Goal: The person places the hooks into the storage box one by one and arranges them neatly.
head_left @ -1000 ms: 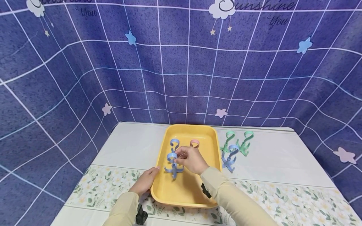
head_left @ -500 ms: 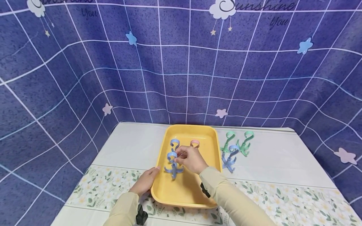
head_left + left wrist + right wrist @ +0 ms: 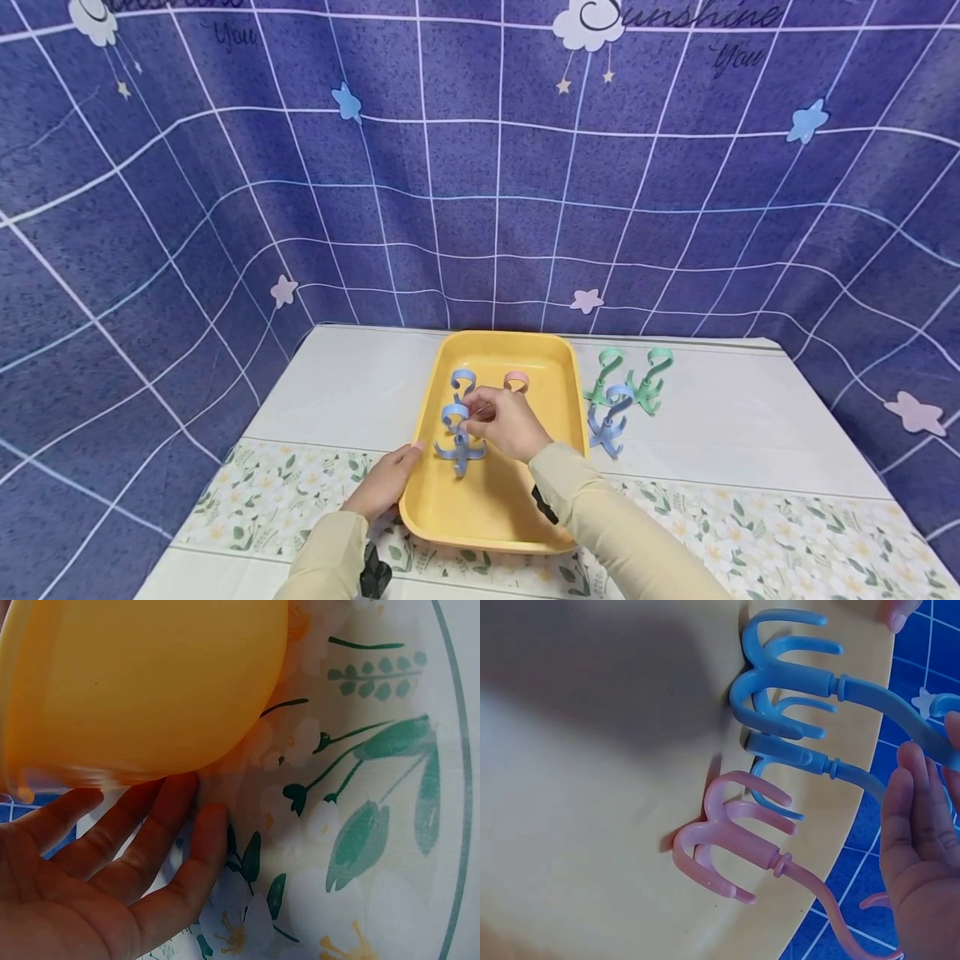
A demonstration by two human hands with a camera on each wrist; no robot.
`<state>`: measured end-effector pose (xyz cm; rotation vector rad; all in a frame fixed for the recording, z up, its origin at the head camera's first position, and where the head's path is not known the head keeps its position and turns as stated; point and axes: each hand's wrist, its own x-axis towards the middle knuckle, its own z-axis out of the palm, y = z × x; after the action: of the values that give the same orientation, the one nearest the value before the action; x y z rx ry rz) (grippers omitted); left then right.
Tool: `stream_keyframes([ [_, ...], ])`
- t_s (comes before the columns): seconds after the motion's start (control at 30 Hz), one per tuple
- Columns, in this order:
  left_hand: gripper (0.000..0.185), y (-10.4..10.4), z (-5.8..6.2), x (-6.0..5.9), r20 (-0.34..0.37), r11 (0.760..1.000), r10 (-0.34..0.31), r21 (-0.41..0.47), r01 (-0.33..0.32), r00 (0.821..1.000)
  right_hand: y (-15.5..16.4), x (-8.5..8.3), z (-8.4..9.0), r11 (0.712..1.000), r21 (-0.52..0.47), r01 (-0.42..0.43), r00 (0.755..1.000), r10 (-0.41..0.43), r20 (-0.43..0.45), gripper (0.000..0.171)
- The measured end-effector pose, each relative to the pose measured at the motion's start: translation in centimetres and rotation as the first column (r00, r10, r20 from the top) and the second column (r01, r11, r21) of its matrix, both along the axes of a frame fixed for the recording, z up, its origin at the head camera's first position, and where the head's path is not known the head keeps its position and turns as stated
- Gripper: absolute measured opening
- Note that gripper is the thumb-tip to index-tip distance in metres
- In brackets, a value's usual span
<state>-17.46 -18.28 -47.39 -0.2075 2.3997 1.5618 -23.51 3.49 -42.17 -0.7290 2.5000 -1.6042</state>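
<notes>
Fingers loosely extended, my left hand [image 3: 386, 482] rests against the tray [image 3: 491, 546] left of bottom centre, not clenched round it. At mid-frame, my right hand [image 3: 508, 423] pinches the stem of the front blue hook [image 3: 461, 454], upright inside the tray. Just above are the rear blue hook [image 3: 463, 380] and, rightward, the pink hook [image 3: 516, 380]. Right of the tray stand another blue hook [image 3: 608, 427] and two green hooks [image 3: 645, 390]. Nothing has visibly shifted this past second; I judge I'm steadying the hook, not carrying it.
</notes>
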Motion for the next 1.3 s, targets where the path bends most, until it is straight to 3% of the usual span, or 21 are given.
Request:
stream_keyframes([
  [0.43,0.058,0.0,0.2,0.1,-0.001,1.000,-0.009,0.021,0.009,1.000,1.0,-0.1,0.5,1.000,0.023,-0.004,1.000,0.004,-0.012,0.025],
  [0.8,0.058,0.0,0.3,0.1,0.007,1.000,-0.007,0.022,0.007,1.000,2.1,0.4,2.2,0.999,-0.042,0.022,0.999,-0.020,0.032,0.024],
  [0.97,0.055,0.0,0.2,0.0,0.003,1.000,-0.002,0.018,0.002,1.000,3.0,0.3,3.0,0.999,-0.025,0.037,0.999,-0.037,0.006,0.025],
  [1.3,0.055,0.1,0.3,0.1,0.012,1.000,-0.002,0.022,0.001,1.000,5.4,-0.1,3.7,0.999,-0.004,0.046,0.990,-0.046,-0.130,0.025],
])
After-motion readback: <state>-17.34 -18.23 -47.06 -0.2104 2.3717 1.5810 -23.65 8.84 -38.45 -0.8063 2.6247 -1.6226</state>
